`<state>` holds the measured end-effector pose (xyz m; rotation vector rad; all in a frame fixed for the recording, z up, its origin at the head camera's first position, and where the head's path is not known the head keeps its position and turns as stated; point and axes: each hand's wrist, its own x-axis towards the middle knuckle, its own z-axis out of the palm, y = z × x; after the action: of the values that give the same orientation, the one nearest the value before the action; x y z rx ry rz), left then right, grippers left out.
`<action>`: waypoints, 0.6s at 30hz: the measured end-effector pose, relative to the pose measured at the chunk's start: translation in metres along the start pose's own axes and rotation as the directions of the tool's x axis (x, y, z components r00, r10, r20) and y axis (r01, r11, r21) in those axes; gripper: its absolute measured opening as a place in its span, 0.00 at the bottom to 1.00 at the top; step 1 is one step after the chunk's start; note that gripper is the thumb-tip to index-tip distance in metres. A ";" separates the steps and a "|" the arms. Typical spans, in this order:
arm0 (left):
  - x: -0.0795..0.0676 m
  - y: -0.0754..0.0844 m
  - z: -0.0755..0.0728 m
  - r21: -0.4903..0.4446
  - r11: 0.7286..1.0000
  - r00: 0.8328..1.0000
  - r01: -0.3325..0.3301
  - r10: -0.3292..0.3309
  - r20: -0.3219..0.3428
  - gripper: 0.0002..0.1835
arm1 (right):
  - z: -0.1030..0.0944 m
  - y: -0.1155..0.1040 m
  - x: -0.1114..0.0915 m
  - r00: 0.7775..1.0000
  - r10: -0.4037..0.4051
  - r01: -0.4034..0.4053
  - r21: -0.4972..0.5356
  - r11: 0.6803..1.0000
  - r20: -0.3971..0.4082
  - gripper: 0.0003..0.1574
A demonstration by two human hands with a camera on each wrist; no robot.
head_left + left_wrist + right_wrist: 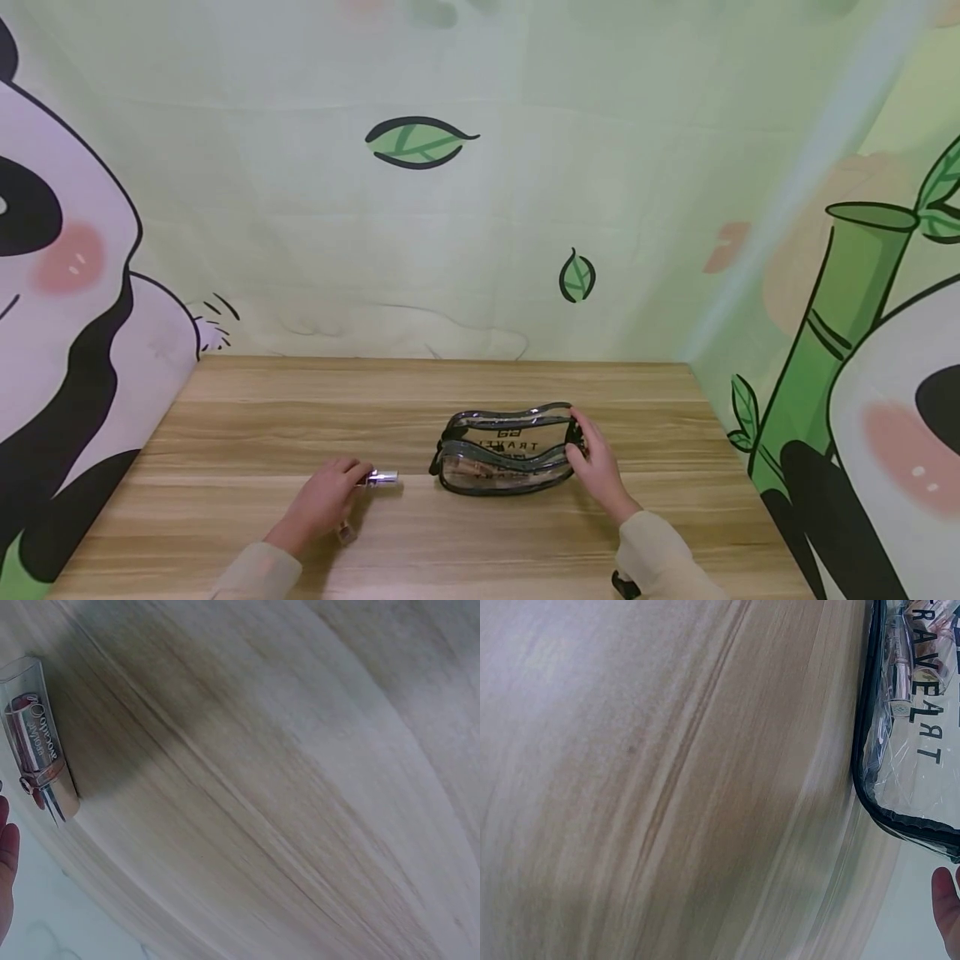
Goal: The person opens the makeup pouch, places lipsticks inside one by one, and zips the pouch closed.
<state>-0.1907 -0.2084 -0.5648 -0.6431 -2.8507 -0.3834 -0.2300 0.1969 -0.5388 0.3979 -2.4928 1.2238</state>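
Observation:
In the head view my left hand [321, 502] has its fingers curled at a small silver-ended tube [383, 477], which sticks out past the fingertips. Beneath the palm shows part of a clear tube [346, 533]. The left wrist view has a clear lipstick tube [36, 739] with white lettering on the wood, the fingertips at the left edge. My right hand [597, 468] grips the right end of a transparent travel pouch [510, 475] with black trim, thumb in front and fingers behind. Small cosmetic items [901, 660] lie inside the pouch; its top gapes.
Both hands work over a wood-grain table [450, 550]. Behind it hangs a pale green backdrop [300, 208] printed with pandas, leaves and bamboo. A small black object [626, 585] shows by the right sleeve.

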 end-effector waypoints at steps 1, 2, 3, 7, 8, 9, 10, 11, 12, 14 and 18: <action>0.000 0.000 0.000 -0.002 1.000 1.000 -0.003 0.003 -0.011 0.19 | 0.000 0.000 0.000 1.000 0.002 -0.002 -0.001 1.000 0.002 0.33; 0.001 0.000 0.000 -0.003 1.000 1.000 -0.009 0.009 -0.024 0.18 | 0.000 0.000 0.000 1.000 0.004 -0.004 0.001 1.000 0.003 0.33; 0.001 0.000 -0.001 -0.006 1.000 0.999 -0.014 0.013 -0.036 0.18 | 0.000 0.000 0.000 1.000 0.007 -0.007 0.003 1.000 0.005 0.33; 0.002 0.001 -0.003 -0.004 0.999 0.994 -0.048 0.048 -0.095 0.16 | 0.000 -0.001 0.000 1.000 0.015 -0.015 0.007 1.000 0.008 0.33; 0.002 0.001 -0.003 -0.001 0.999 0.993 -0.054 0.053 -0.105 0.16 | 0.000 -0.001 0.000 1.000 0.016 -0.016 0.008 1.000 0.009 0.33; 0.003 0.002 -0.004 0.002 0.998 0.992 -0.056 0.055 -0.111 0.16 | 0.000 -0.001 0.000 1.000 0.019 -0.019 0.008 1.000 0.010 0.33; 0.003 0.002 -0.005 0.005 0.998 0.991 -0.056 0.056 -0.118 0.16 | 0.000 -0.001 0.000 1.000 0.019 -0.019 0.008 1.000 0.011 0.33; 0.004 0.003 -0.005 0.011 0.999 0.991 -0.052 0.053 -0.122 0.16 | 0.000 -0.001 0.000 1.000 0.019 -0.019 0.009 1.000 0.011 0.34; 0.004 0.004 -0.006 0.013 0.999 0.991 -0.047 0.048 -0.124 0.16 | 0.000 -0.001 0.000 1.000 0.019 -0.019 0.007 1.000 0.011 0.34; 0.005 0.005 -0.008 0.014 0.999 0.990 -0.039 0.041 -0.133 0.16 | 0.000 -0.001 0.000 1.000 0.018 -0.018 0.004 1.000 0.009 0.33; 0.008 0.008 -0.011 0.005 0.999 0.987 -0.040 0.041 -0.157 0.17 | 0.000 -0.001 0.000 1.000 0.014 -0.014 -0.004 1.000 0.006 0.33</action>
<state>-0.1930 -0.2018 -0.5510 -0.6396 -2.6841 -0.4053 -0.2295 0.1964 -0.5377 0.3845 -2.5069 1.2253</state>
